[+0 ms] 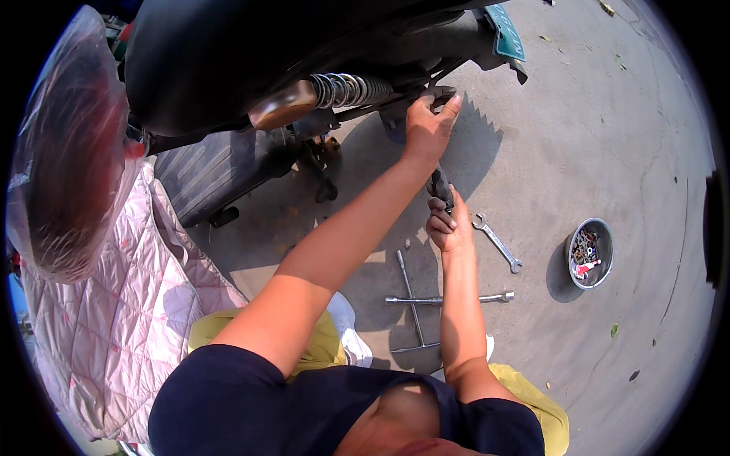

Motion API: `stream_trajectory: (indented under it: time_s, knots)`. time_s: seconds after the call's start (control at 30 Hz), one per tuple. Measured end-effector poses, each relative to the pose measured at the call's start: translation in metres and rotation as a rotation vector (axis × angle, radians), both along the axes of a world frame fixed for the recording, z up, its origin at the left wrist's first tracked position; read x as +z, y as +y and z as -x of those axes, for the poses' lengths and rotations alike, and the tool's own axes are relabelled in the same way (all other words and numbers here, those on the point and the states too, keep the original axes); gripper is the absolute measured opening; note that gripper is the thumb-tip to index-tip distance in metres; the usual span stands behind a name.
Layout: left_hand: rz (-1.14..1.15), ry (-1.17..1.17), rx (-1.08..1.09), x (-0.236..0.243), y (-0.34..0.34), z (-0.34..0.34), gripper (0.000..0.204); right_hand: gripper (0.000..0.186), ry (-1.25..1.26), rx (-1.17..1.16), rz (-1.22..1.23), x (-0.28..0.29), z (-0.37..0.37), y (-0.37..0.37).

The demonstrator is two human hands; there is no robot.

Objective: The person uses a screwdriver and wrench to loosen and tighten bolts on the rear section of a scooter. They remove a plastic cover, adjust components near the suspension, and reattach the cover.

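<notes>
The black scooter (205, 68) fills the top of the view, with a coil-spring shock absorber (350, 90) showing on its side. My left hand (431, 129) reaches up under its rear end, fingers curled at a dark part there; the hand and shadow hide what they grip. Lower down, my right hand (452, 222) is closed around a dark, elongated piece (439, 186) whose kind I cannot make out. Its upper end points toward my left wrist. Just right of that hand, an open-ended wrench (498, 243) lies on the ground.
A four-way lug wrench (411, 287) lies before my feet, partly behind my right forearm. Farther right stands a metal bowl (607, 251) of small hardware and a tube. Pink quilted fabric (114, 334) hangs at left, below a plastic-wrapped part (68, 152). A teal plate (505, 34) juts from the scooter's rear.
</notes>
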State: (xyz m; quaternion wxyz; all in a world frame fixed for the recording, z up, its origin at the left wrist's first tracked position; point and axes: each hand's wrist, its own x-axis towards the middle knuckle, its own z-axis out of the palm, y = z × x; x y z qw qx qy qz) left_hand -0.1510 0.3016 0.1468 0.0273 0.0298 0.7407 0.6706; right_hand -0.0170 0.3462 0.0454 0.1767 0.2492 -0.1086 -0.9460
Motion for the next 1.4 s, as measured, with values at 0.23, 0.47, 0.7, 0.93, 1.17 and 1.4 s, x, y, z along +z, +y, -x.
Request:
stream_trajectory:
  time_s: [0.23, 0.47, 0.7, 0.93, 1.17, 1.4]
  knots:
    - [0.196, -0.452, -0.129, -0.050, -0.057, -0.035, 0.027, 0.037, 0.029, 0.085, 0.314, -0.008, 0.002, -0.005]
    - [-0.369, -0.632, -0.148, -0.059, -0.044, -0.035, 0.022, 0.038, 0.019, -0.107, -1.828, 0.022, 0.002, -0.019]
    - [0.209, -0.531, 0.173, -0.066, -0.082, -0.020, 0.043, 0.028, 0.148, -0.247, -2.083, 0.029, 0.005, -0.020]
    - [-0.689, -0.560, -0.099, -0.072, -0.102, 0.026, 0.032, 0.030, 0.110, -0.147, -1.930, 0.029, 0.002, -0.020]
    - [-0.634, -0.512, 0.091, -0.082, -0.086, 0.041, 0.029, 0.037, 0.144, -0.166, -1.899, 0.021, 0.004, -0.022]
    - [-0.502, -0.465, 0.201, -0.079, -0.081, 0.039, 0.033, 0.036, 0.277, -0.234, -2.220, 0.027, 0.003, -0.020]
